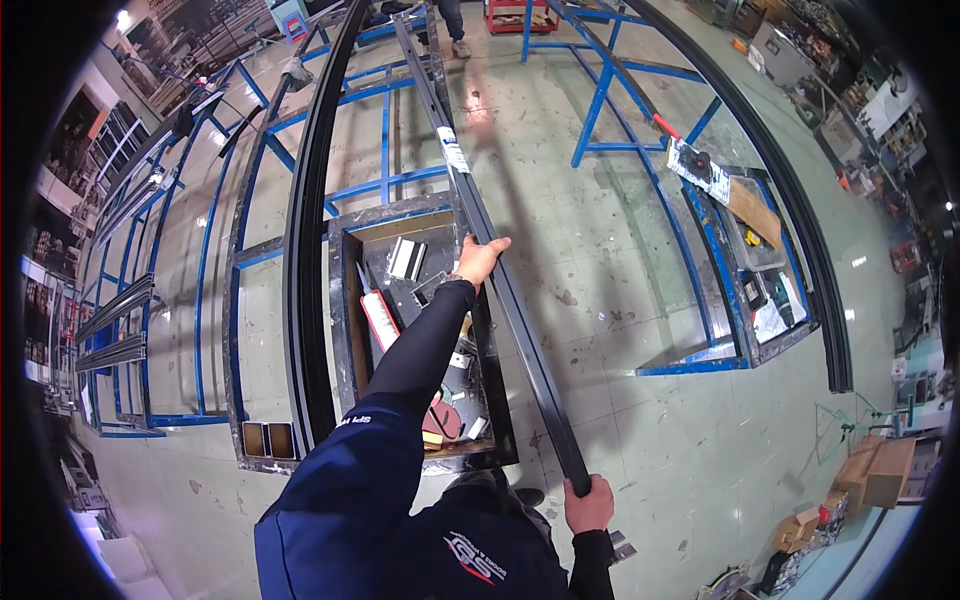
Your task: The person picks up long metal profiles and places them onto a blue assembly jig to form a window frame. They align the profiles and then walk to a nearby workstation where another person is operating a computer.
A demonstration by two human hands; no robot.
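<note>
A long black metal profile point(527, 350) runs from the far middle down toward me, with a white label point(453, 150) wrapped on its far part. My left hand point(478, 262) is closed over the profile about midway, its thumb lying across the top. Nearer to me, my right hand point(589, 503) grips the profile's near end. Beneath my left arm is a dark tray point(400, 222) built into the blue frame. In it lie a small black-and-white profile piece point(406, 259), a red-and-white item point(380, 318) and other small parts, some hidden by my sleeve.
More black profiles point(308, 230) lie lengthwise on the blue frame point(240, 300) to the left. On the right, another blue frame point(610, 100) carries long profiles point(800, 210) and a tool bin point(760, 245). A person's legs point(454, 25) show at the far end. Cardboard boxes point(880, 470) stand lower right.
</note>
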